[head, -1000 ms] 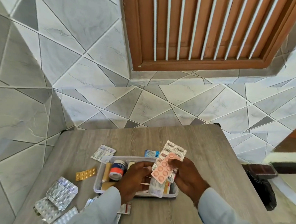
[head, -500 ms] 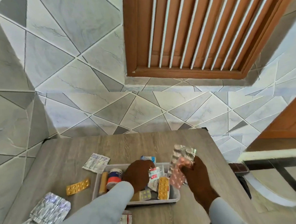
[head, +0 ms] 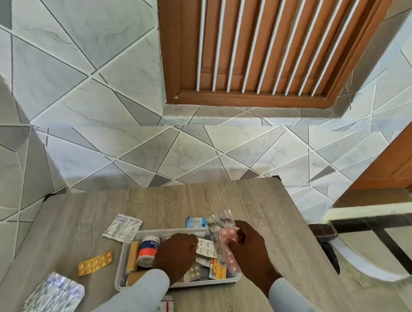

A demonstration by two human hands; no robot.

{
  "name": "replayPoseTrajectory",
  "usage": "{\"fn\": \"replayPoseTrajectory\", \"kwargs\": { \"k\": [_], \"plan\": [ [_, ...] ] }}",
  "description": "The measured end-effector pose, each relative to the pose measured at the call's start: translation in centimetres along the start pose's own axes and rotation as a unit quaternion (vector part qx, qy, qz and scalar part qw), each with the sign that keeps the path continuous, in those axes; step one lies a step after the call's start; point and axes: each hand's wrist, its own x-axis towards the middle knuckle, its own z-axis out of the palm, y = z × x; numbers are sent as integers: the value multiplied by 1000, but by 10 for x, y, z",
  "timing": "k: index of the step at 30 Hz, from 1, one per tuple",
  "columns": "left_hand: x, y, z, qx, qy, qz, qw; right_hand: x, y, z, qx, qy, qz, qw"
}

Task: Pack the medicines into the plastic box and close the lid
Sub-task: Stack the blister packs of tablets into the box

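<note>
I see the plastic box (head: 132, 273) near the front edge of the wooden table (head: 203, 200), its long axis running left to right across my view. Inside, at the left end, an adhesive tape roll (head: 148, 250) lies beside a tan bandage roll (head: 133, 256), both with their long axis pointing away from me.

My left hand (head: 176, 256) is over the middle of the box, knuckles up, fingers curled down onto a white blister strip (head: 206, 247); I cannot tell whether it really pinches the strip. My right hand (head: 249, 247) is at the right end of the box and grips a pink blister strip (head: 229, 249) together with some silver strips (head: 220, 224). This bundle stands nearly upright, its long axis going from the box up and away from me, slightly tilted.

Compared with half a second ago, the right hand has brought the bundle lower and closer to the box, and the left hand now covers a white strip instead of the back wall area.

On the table, an orange blister strip (head: 95, 262) lies left of the box, and a pile of silver strips (head: 51, 300) is at the front left.
</note>
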Motion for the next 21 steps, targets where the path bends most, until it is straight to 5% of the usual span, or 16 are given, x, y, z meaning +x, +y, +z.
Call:
{"fn": "replayPoseTrajectory", "kwargs": {
  "k": [3,5,9,16,21],
  "plan": [
    [8,6,-16,-273,41,-86,957,9,-1,5,4,-74,28,997],
    [14,9,-29,-344,14,-91,935,16,-1,9,-18,-121,29,992],
    [17,5,-35,-276,1,-114,954,28,-1,12,-32,-152,36,987],
    [6,-8,-31,-388,50,-290,873,49,-8,-22,19,-16,60,998],
    [11,-7,-18,-368,32,-302,879,51,-19,-21,8,-55,23,998]
  ]
}}
